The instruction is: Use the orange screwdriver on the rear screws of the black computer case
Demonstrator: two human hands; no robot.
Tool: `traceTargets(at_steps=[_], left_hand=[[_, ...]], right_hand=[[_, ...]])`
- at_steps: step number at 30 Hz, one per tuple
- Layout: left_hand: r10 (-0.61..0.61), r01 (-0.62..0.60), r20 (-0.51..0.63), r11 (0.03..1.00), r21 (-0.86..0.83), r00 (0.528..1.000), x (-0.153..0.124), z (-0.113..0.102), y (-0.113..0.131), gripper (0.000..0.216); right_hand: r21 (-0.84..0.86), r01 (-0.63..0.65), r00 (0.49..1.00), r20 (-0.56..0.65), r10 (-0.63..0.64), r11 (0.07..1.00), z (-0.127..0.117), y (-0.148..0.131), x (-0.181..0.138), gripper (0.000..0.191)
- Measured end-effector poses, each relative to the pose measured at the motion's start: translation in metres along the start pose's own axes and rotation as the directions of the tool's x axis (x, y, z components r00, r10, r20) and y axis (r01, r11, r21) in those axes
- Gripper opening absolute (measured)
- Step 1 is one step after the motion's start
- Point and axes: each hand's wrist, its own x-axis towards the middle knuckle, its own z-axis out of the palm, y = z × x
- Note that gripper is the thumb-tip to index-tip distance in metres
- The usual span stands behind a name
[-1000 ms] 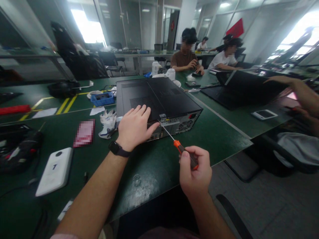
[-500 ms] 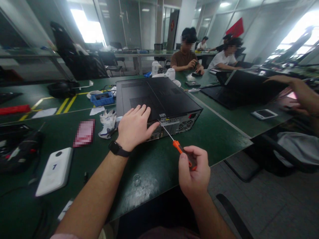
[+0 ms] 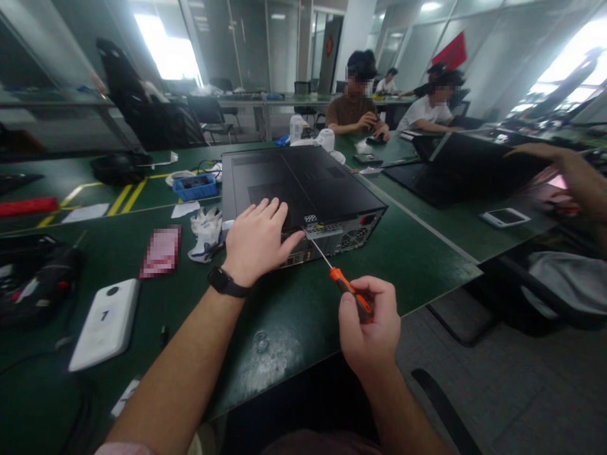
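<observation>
A black desktop computer case (image 3: 303,180) lies flat on the green table, its back panel with the fan grille facing me. My left hand (image 3: 258,240) rests flat on the near left corner of the case, fingers stretched out and thumb along the back edge. In my right hand (image 3: 372,319) is an orange and black screwdriver (image 3: 342,281), gripped by its handle. The screwdriver's shaft slants up and left to the top edge of the back panel, near my left thumb. The tip is too small to tell what it touches.
Left of the case are a white glove (image 3: 206,234), a blue bin (image 3: 195,188), a pink packet (image 3: 161,251) and a white power bank (image 3: 105,325). A phone (image 3: 505,218) and a large black panel (image 3: 484,167) lie rightward, near another person's hand (image 3: 540,151). More people sit behind.
The screwdriver's handle has turned slightly within my right hand. My left hand and the case hold their places; the whole view has shifted a little.
</observation>
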Motion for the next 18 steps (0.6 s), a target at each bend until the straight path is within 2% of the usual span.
traceTargets(at_steps=[4, 11, 18], left_hand=[[-0.003, 0.003, 0.001, 1.000, -0.013, 1.000, 0.0003, -0.0006, 0.0003, 0.062], [0.002, -0.002, -0.004, 1.000, -0.011, 1.000, -0.0001, -0.0021, 0.0007, 0.062], [0.001, -0.001, -0.010, 1.000, -0.014, 1.000, 0.0004, -0.0001, 0.0002, 0.060]], right_hand=[[-0.022, 0.017, 1.000, -0.006, -0.017, 1.000, 0.0005, 0.0013, 0.0005, 0.013], [0.021, -0.086, 0.996, -0.011, 0.086, 0.996, 0.0058, 0.0075, -0.0032, 0.007], [0.028, -0.023, 1.000, 0.018, 0.022, 0.999, -0.0010, -0.0005, 0.0020, 0.013]])
